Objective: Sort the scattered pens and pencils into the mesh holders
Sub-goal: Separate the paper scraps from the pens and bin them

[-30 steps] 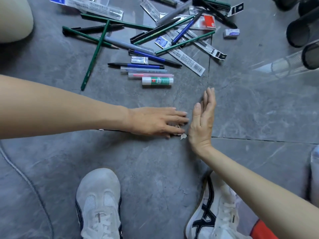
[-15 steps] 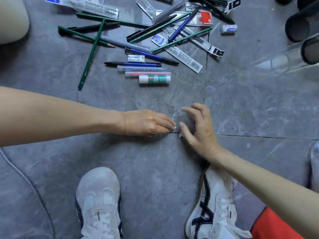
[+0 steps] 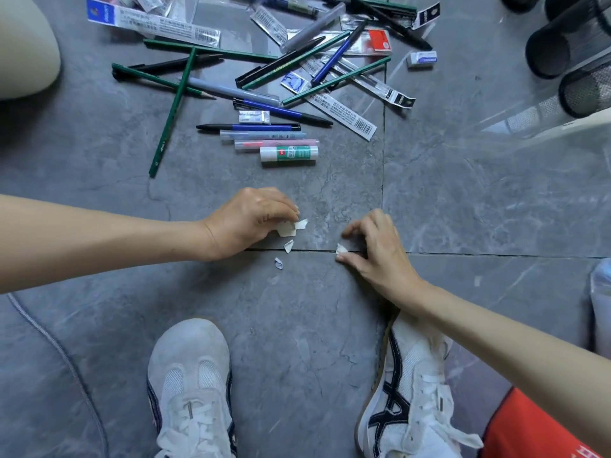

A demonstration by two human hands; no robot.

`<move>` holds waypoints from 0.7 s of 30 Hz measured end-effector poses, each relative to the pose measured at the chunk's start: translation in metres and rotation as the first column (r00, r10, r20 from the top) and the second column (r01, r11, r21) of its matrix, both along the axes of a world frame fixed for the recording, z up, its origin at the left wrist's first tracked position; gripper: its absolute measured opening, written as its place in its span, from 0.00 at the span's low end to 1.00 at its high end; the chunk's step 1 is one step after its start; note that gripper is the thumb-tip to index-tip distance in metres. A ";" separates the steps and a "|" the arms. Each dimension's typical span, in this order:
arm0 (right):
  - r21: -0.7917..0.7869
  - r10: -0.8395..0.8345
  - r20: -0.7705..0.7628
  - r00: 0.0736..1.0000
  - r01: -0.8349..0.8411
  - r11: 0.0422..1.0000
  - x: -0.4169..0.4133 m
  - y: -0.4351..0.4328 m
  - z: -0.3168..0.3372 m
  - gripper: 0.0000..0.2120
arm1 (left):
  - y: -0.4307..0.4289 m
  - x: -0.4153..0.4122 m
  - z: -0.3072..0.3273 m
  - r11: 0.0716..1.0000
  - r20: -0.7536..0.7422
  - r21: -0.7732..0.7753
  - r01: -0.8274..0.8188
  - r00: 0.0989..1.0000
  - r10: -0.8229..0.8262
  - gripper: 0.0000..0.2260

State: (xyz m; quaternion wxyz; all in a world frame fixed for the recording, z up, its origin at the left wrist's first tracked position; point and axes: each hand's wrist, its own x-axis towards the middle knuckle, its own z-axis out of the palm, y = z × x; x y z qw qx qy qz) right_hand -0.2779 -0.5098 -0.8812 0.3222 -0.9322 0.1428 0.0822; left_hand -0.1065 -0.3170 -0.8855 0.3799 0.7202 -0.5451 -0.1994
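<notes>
Pens (image 3: 258, 127) lie on the floor (image 3: 297, 325), mesh holders (image 3: 555, 44) to their right.

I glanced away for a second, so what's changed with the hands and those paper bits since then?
The hands drew apart. The left hand, flat before, now pinches white paper scraps in its fingers. The right hand, earlier on edge, curls over another scrap at the tile joint; grip unclear. The pens and pencils, glue stick and mesh holders are unchanged.
</notes>
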 end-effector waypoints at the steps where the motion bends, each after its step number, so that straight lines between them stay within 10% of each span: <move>1: -0.008 -0.009 -0.006 1.000 0.009 1.000 0.001 0.000 0.000 0.15 | 0.003 -0.001 0.001 1.000 -0.004 0.003 -0.001 1.000 0.001 0.09; 8: 0.082 0.032 0.027 0.999 -0.034 0.996 0.030 0.033 0.005 0.08 | 0.010 -0.012 0.010 0.975 -0.106 0.072 -0.209 0.971 0.216 0.05; 13: 0.229 -0.165 0.013 0.986 0.157 0.961 0.055 0.054 0.015 0.10 | 0.008 -0.003 0.026 0.765 -0.333 0.360 -0.534 0.693 0.640 0.08; 21: 0.369 -0.178 0.071 0.982 0.140 0.919 0.131 0.087 0.049 0.05 | 0.017 0.045 0.076 0.605 -0.499 0.401 -0.688 0.389 0.774 0.07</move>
